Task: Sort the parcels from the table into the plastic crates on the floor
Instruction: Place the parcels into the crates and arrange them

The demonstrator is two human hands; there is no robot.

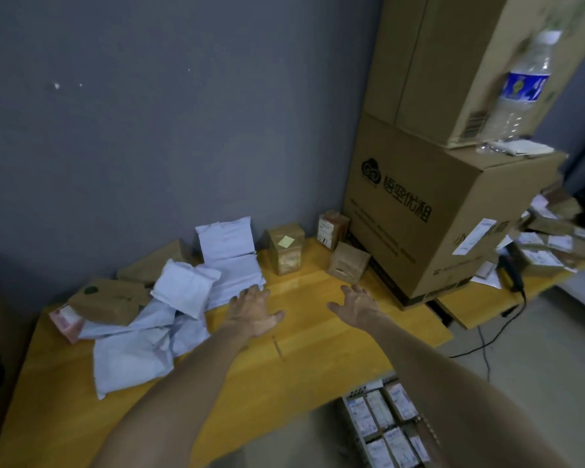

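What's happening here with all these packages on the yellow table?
A person is sorting parcels. The left hand and right hand reach over the table, fingers spread, holding nothing. The left is beside the white mailer bags, the right near a small brown box. Labelled parcels sit packed below the table's near edge.

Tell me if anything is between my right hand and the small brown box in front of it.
Nothing visible. Only bare tabletop separates the right hand from the small brown box.

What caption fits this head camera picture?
Left hand and right hand hover open over the yellow table near piled parcels.
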